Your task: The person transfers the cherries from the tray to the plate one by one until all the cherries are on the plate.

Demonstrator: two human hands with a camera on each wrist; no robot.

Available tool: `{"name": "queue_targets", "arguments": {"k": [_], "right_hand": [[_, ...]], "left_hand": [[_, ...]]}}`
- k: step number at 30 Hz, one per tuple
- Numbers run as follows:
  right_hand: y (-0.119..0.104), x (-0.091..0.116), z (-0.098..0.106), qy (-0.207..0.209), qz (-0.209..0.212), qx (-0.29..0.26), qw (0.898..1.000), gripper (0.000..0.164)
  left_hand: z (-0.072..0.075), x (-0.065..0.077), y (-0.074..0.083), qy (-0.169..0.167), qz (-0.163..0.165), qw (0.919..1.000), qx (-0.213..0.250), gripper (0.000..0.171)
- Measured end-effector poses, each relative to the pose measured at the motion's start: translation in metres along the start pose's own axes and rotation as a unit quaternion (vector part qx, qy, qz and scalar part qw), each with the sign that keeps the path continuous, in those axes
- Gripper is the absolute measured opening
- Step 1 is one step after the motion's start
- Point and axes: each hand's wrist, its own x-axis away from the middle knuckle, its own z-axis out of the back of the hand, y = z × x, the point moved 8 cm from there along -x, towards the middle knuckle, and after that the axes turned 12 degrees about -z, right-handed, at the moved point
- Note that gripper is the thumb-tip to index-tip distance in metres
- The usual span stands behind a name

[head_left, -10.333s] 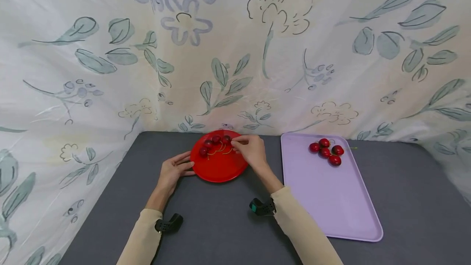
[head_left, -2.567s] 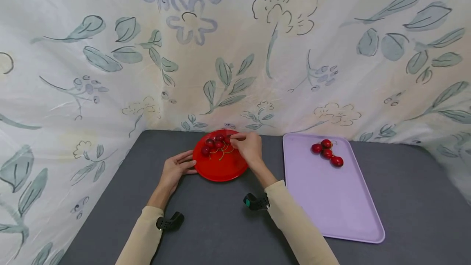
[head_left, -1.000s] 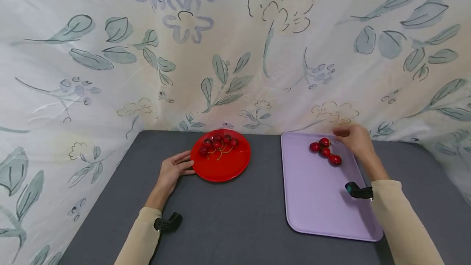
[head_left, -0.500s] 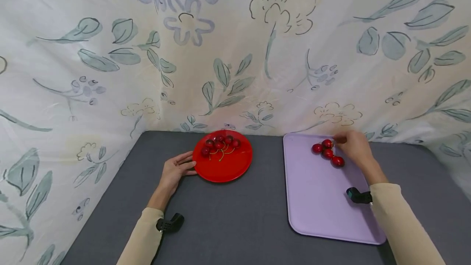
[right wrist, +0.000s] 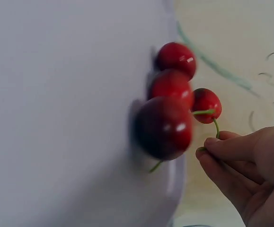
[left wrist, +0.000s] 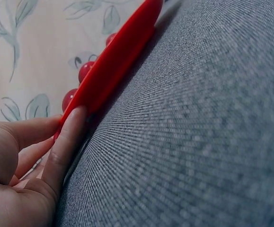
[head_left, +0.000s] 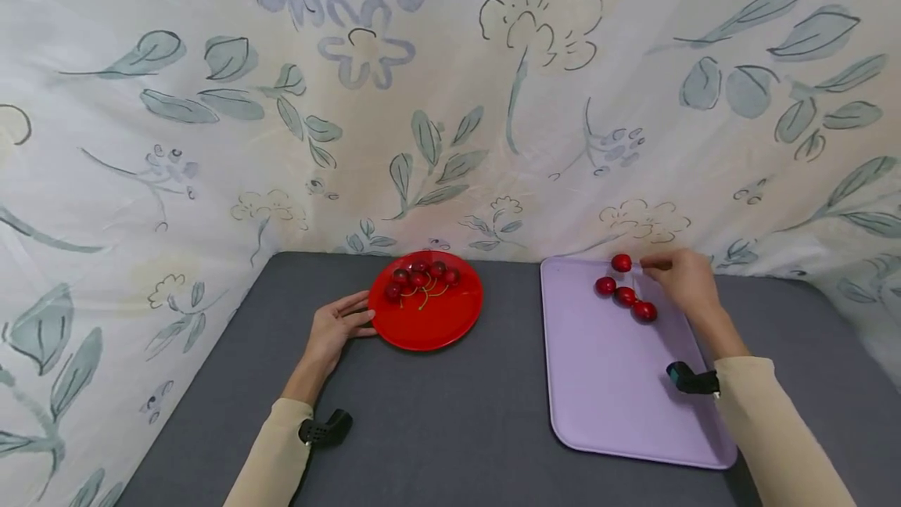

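Note:
My right hand (head_left: 683, 280) pinches the green stem of a red cherry (right wrist: 207, 105) between thumb and finger. The cherry hangs near the back edge of the lilac tray (head_left: 619, 382), apart from my palm. Three more cherries (head_left: 624, 296) lie on that tray, just left of the hand; the right wrist view shows them large and close. My left hand (head_left: 334, 331) holds the left rim of a red plate (head_left: 429, 327), thumb and fingers at its edge. Several stemmed cherries (head_left: 418, 278) sit grouped toward the back of the plate.
A dark grey cloth (head_left: 436, 421) covers the table under plate and tray. Behind rises a pale curtain (head_left: 450, 77) printed with flowers and leaves, close to the back of both. Black wrist cameras (head_left: 325, 429) are strapped to both arms.
Since half a second ago, the pinched cherry has come up and back from the others. Earlier, my right hand added cherries to the plate, then returned to the tray. My left hand stayed put.

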Motion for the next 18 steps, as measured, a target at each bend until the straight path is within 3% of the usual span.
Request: {"name": "queue_targets", "arguments": {"k": [5,10,11,14,16,18], "right_hand": [[0.001,-0.01,-0.004,0.003,0.006,-0.028,1.0,0.021],[-0.019,-0.004,-0.007,0.009,0.023,-0.044,0.999,0.02],[-0.031,0.005,-0.003,-0.002,0.015,-0.048,0.999,0.021],[-0.038,0.008,-0.004,-0.018,0.004,-0.065,0.998,0.024],[-0.037,0.007,-0.008,-0.053,-0.018,-0.11,0.992,0.029],[-0.035,0.007,-0.015,-0.111,-0.047,-0.192,0.974,0.036]], "left_hand": [[0.0,-0.001,0.001,0.001,-0.001,1.0,-0.001,0.046],[0.001,-0.001,0.001,0.002,0.007,1.0,-0.001,0.047],[0.001,0.0,0.0,0.004,0.009,0.9999,0.0,0.047],[0.001,0.0,0.0,0.002,0.009,1.0,0.001,0.047],[0.001,0.0,0.001,0.0,0.006,1.0,0.002,0.046],[0.0,-0.001,0.002,-0.004,0.002,1.0,0.001,0.046]]}}
